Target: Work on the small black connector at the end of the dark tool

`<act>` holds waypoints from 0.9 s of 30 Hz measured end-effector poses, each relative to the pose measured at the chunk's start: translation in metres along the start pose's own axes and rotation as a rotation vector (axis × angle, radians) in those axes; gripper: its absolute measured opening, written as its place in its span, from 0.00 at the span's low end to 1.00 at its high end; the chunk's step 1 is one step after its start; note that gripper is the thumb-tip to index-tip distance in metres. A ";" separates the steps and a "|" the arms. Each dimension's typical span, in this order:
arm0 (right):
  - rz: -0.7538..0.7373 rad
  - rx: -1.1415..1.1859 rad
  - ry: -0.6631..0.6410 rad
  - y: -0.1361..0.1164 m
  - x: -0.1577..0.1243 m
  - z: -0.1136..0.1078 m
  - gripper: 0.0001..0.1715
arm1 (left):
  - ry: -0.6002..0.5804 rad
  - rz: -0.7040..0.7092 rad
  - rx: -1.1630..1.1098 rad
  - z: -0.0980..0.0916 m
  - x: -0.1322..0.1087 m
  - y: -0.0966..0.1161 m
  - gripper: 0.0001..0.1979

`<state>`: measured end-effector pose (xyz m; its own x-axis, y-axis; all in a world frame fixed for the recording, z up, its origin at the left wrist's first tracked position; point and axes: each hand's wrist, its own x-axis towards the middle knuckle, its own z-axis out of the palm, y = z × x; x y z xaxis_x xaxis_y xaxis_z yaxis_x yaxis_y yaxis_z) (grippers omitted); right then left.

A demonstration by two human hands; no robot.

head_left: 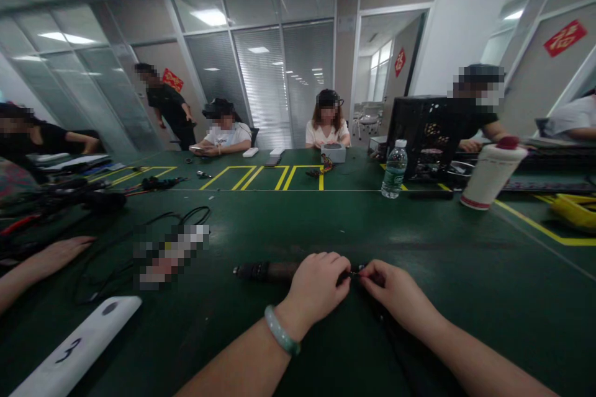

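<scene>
My left hand [319,291], with a pale green bangle [281,330] on its wrist, and my right hand [388,288] meet low in the middle of the view on a green work mat [447,273]. Between their fingertips is a small black piece [356,273]. It sits at the end of a dark cylindrical tool [265,271], which lies level and runs off to the left. My left hand covers the tool's near end. The exact shape of the small piece is hidden by my fingers.
A co-worker's hand [60,255] rests at the left beside loose black cable [139,248] and a pixelated object [170,254]. A white bar marked 3 [77,347] lies at lower left. Farther off stand a water bottle [395,169], a white flask [493,173] and a black computer case [421,136].
</scene>
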<state>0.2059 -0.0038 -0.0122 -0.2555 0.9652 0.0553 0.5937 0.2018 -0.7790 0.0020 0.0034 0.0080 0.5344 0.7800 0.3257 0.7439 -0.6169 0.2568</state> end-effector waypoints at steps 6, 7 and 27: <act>-0.014 0.001 0.021 0.001 -0.001 0.001 0.05 | 0.008 0.004 -0.016 -0.002 0.000 0.000 0.05; -0.008 -0.007 0.026 0.000 -0.001 0.001 0.04 | 0.006 0.002 -0.013 -0.002 0.000 0.000 0.05; -0.093 -0.196 0.051 -0.009 0.001 0.007 0.04 | 0.029 0.086 0.013 0.004 -0.002 0.000 0.03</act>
<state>0.1949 -0.0057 -0.0090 -0.2796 0.9473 0.1566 0.7076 0.3135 -0.6332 0.0030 0.0020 0.0037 0.5852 0.7205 0.3720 0.7008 -0.6802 0.2150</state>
